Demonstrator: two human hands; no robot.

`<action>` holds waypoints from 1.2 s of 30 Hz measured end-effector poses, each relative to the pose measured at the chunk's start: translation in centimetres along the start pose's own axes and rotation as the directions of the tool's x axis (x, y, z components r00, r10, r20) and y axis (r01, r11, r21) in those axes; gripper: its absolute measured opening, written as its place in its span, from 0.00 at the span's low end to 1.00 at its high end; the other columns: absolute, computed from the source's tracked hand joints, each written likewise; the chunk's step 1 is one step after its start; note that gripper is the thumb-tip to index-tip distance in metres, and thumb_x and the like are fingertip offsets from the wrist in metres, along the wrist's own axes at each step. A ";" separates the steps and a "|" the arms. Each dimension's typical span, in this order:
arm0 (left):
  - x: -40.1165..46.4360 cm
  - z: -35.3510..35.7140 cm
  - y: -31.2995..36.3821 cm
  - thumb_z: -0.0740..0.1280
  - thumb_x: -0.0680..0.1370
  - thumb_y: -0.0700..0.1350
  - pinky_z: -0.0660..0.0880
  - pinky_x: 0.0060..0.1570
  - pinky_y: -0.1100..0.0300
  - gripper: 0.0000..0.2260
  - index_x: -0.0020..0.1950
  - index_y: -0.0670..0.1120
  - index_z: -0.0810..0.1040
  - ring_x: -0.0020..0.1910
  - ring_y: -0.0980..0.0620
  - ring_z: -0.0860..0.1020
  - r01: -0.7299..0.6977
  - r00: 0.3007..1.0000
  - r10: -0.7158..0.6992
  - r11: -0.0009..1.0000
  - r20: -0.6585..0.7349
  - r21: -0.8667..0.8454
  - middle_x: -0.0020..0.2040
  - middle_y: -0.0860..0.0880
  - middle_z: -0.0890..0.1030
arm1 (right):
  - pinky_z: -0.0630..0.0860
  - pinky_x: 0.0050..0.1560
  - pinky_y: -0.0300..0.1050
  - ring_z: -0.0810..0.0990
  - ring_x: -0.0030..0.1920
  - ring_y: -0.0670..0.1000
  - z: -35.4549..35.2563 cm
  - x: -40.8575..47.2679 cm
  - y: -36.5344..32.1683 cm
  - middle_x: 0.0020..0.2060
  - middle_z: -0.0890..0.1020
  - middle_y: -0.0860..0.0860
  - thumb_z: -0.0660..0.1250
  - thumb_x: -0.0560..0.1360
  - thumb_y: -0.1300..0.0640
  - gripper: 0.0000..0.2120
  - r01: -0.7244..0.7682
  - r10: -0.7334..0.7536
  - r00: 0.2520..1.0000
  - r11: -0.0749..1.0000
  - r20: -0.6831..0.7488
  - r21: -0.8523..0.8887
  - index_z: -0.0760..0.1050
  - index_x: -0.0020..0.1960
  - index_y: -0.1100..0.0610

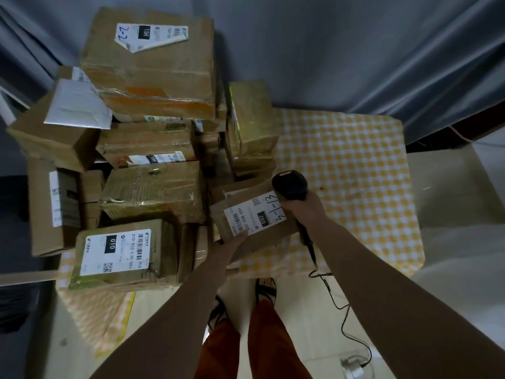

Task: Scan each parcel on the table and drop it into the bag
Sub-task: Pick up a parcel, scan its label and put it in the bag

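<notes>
Right of the stacked brown cartons (147, 64), the left hand (229, 242) grips a small brown cardboard parcel (251, 217); the right hand (300, 206) clutches a black handheld scanner (289, 184) — its tilt risks a misread.

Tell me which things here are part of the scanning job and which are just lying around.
In the job:
- parcel labelled 032, held by the left hand
- barcode scanner, in the right hand
- stacked parcels waiting on the table

Just lying about:
- grey curtain
- round metal object on the floor

No bag is in view.
</notes>
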State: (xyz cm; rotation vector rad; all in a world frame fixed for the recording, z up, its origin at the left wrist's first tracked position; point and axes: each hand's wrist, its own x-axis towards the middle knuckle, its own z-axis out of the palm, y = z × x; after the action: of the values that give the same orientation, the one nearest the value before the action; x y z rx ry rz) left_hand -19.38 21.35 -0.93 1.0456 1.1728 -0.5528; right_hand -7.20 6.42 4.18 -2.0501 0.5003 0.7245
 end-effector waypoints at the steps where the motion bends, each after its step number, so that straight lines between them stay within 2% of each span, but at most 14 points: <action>1: -0.1 0.1 0.2 0.76 0.70 0.53 0.70 0.65 0.39 0.34 0.72 0.47 0.67 0.67 0.44 0.69 -0.016 1.000 0.016 1.000 0.019 0.011 0.69 0.45 0.71 | 0.72 0.63 0.58 0.76 0.60 0.59 0.1 0.5 0.4 0.58 0.79 0.58 0.73 0.64 0.48 0.29 -0.029 0.028 0.999 1.000 0.034 0.005 0.75 0.62 0.58; 4: -0.4 0.6 0.3 0.78 0.66 0.54 0.71 0.64 0.41 0.40 0.73 0.49 0.64 0.67 0.45 0.70 -0.066 0.997 0.065 0.997 0.031 0.030 0.68 0.49 0.71 | 0.72 0.62 0.58 0.75 0.59 0.59 0.1 1.6 2.1 0.60 0.76 0.58 0.71 0.54 0.41 0.41 -0.095 0.096 0.995 0.995 0.032 -0.042 0.74 0.64 0.58; 6: -0.9 1.0 0.4 0.79 0.67 0.53 0.71 0.62 0.42 0.41 0.73 0.50 0.60 0.66 0.44 0.70 -0.111 0.994 0.111 0.994 0.006 0.018 0.64 0.50 0.71 | 0.72 0.62 0.58 0.74 0.59 0.60 -0.4 2.8 4.5 0.60 0.74 0.58 0.69 0.50 0.40 0.42 -0.149 0.149 0.989 0.988 -0.001 -0.025 0.74 0.62 0.57; 8: -1.2 1.2 0.5 0.78 0.68 0.52 0.70 0.57 0.43 0.39 0.72 0.52 0.59 0.62 0.45 0.73 -0.181 0.984 0.181 0.984 -0.005 -0.004 0.63 0.50 0.73 | 0.74 0.61 0.59 0.74 0.58 0.60 -1.7 0.2 3.9 0.59 0.74 0.57 0.72 0.54 0.44 0.34 -0.193 0.197 0.980 0.977 -0.039 0.093 0.76 0.58 0.56; 11: -2.6 1.8 1.7 0.79 0.68 0.47 0.76 0.54 0.45 0.34 0.66 0.54 0.62 0.54 0.47 0.77 -0.281 0.960 0.281 0.955 -0.014 -0.099 0.61 0.48 0.76 | 0.74 0.59 0.59 0.77 0.55 0.61 -2.9 -2.9 3.3 0.52 0.79 0.58 0.73 0.68 0.58 0.18 -0.215 0.233 0.973 0.911 -0.007 0.351 0.77 0.56 0.60; 13: -3.5 2.1 2.9 0.80 0.65 0.48 0.79 0.52 0.46 0.33 0.62 0.58 0.65 0.56 0.46 0.77 -0.361 0.933 0.359 0.925 -0.041 -0.115 0.63 0.47 0.74 | 0.75 0.54 0.56 0.77 0.52 0.60 -3.2 -4.2 3.1 0.48 0.79 0.57 0.71 0.71 0.63 0.14 -0.211 0.227 0.974 0.869 0.018 0.448 0.76 0.56 0.63; 16: -5.4 1.8 5.1 0.81 0.62 0.48 0.81 0.44 0.51 0.37 0.66 0.60 0.66 0.60 0.43 0.75 -0.523 0.852 0.518 0.847 -0.071 -0.094 0.66 0.47 0.69 | 0.75 0.47 0.51 0.78 0.47 0.57 -2.9 -6.0 1.8 0.45 0.79 0.57 0.70 0.72 0.66 0.13 -0.148 0.156 0.987 0.802 0.037 0.578 0.76 0.56 0.64; 19: -7.5 0.6 7.5 0.81 0.62 0.48 0.75 0.59 0.44 0.48 0.74 0.62 0.56 0.63 0.44 0.73 -0.608 0.792 0.589 0.785 -0.160 -0.119 0.69 0.48 0.68 | 0.76 0.45 0.49 0.80 0.45 0.56 -2.1 -7.9 -0.7 0.45 0.81 0.57 0.71 0.71 0.65 0.14 -0.104 0.089 0.994 0.776 0.056 0.622 0.77 0.56 0.63; 21: -9.0 -0.2 9.1 0.80 0.65 0.46 0.70 0.64 0.47 0.52 0.78 0.59 0.48 0.64 0.46 0.72 -0.642 0.765 0.609 0.747 -0.207 -0.173 0.70 0.49 0.68 | 0.78 0.44 0.49 0.81 0.45 0.56 -1.1 -9.2 -2.7 0.46 0.83 0.56 0.72 0.71 0.65 0.14 -0.076 0.028 0.996 0.762 0.084 0.643 0.78 0.56 0.61; 23: -10.7 -0.9 10.7 0.80 0.65 0.48 0.67 0.66 0.50 0.54 0.79 0.57 0.46 0.63 0.50 0.71 -0.679 0.733 0.639 0.701 -0.233 -0.217 0.68 0.52 0.70 | 0.80 0.49 0.54 0.83 0.47 0.57 -0.1 -10.6 -4.6 0.47 0.84 0.57 0.73 0.69 0.64 0.15 -0.051 -0.028 0.994 0.747 0.108 0.663 0.79 0.56 0.60; 26: -13.2 -1.5 12.2 0.81 0.62 0.48 0.70 0.63 0.52 0.51 0.77 0.52 0.53 0.61 0.51 0.74 -0.717 0.697 0.682 0.661 -0.222 -0.223 0.64 0.51 0.75 | 0.79 0.55 0.58 0.84 0.48 0.58 1.0 -12.5 -7.5 0.47 0.85 0.56 0.74 0.68 0.62 0.17 0.006 -0.126 0.983 0.744 0.130 0.668 0.79 0.57 0.56; 28: -14.4 -1.8 12.4 0.82 0.58 0.49 0.75 0.60 0.46 0.48 0.73 0.52 0.60 0.58 0.48 0.78 -0.729 0.685 0.699 0.655 -0.208 -0.198 0.61 0.49 0.78 | 0.80 0.51 0.54 0.84 0.46 0.57 1.7 -13.7 -9.4 0.46 0.85 0.56 0.74 0.69 0.62 0.17 0.054 -0.204 0.968 0.739 0.146 0.672 0.79 0.57 0.56; 32: -16.4 -3.6 13.2 0.83 0.59 0.45 0.77 0.58 0.43 0.47 0.72 0.54 0.60 0.56 0.47 0.79 -0.739 0.671 0.716 0.626 -0.192 -0.250 0.59 0.49 0.79 | 0.78 0.47 0.48 0.81 0.43 0.52 2.1 -16.4 -12.7 0.41 0.83 0.52 0.73 0.70 0.63 0.09 0.158 -0.328 0.928 0.775 0.175 0.612 0.79 0.49 0.56; 36: -18.5 -7.8 15.3 0.81 0.61 0.41 0.76 0.54 0.36 0.39 0.67 0.53 0.68 0.57 0.45 0.80 -0.724 0.675 0.733 0.636 -0.085 -0.268 0.59 0.48 0.81 | 0.75 0.41 0.44 0.82 0.39 0.49 0.6 -17.9 -14.9 0.36 0.84 0.49 0.72 0.71 0.64 0.09 0.266 -0.433 0.839 0.855 0.330 0.446 0.80 0.50 0.58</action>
State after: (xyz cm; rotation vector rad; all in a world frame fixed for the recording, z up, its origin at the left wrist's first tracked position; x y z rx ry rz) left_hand -16.84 32.19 21.71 1.1468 0.6655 0.2488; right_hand -12.01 16.25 24.81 -1.4961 -0.0036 0.7424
